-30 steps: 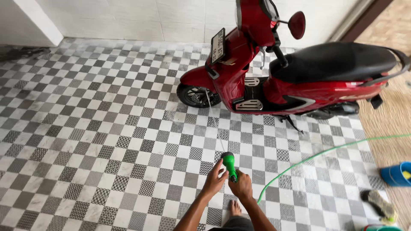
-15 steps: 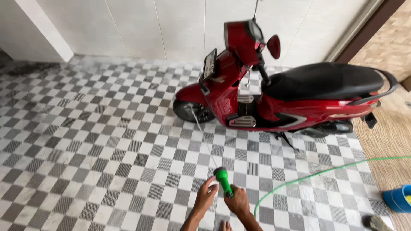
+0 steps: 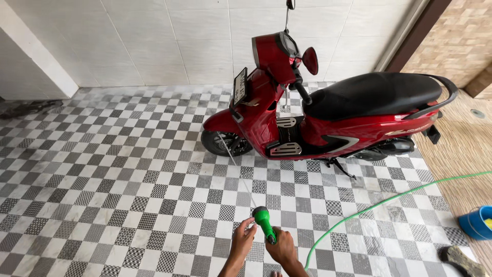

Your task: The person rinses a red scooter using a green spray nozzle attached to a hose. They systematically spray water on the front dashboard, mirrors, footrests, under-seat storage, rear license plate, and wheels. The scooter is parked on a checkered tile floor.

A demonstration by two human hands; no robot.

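Checkered grey-and-white tiled floor [image 3: 102, 205], white tiled wall behind, brown doorway edge at upper right.

Nearest: both hands at the bottom edge, centre-right. Right hand [image 3: 283, 251] is wrapped around the grip of a green spray nozzle [image 3: 264, 220]. Left hand [image 3: 242, 238] sits just left of it, fingertips curled in and touching the nozzle head; it looks like a light pinch rather than a full grip. Neither hand is free.

Nozzle long axis runs from the right hand up and slightly left, with the head pointing away from the person. A thin water jet [image 3: 238, 172] leaves the head and runs up-left in a straight line.

Green hose [image 3: 369, 210] trails from under the right hand, curves out right across the tiles and exits at the right edge. Blue bucket [image 3: 476, 222] is at far right, with a dark sandal [image 3: 461, 260] just below it; both are well apart from the hands.

Further out: red scooter [image 3: 328, 118] is parked side-on, nose to the left, black seat to the right. Its long axis is roughly crosswise to the jet line. Front wheel [image 3: 225, 143] is the part nearest the nozzle line, and the jet ends at or just beside it. The scooter lies ahead of the hands, its bulk slightly to the right. Left hand is on the wheel side.
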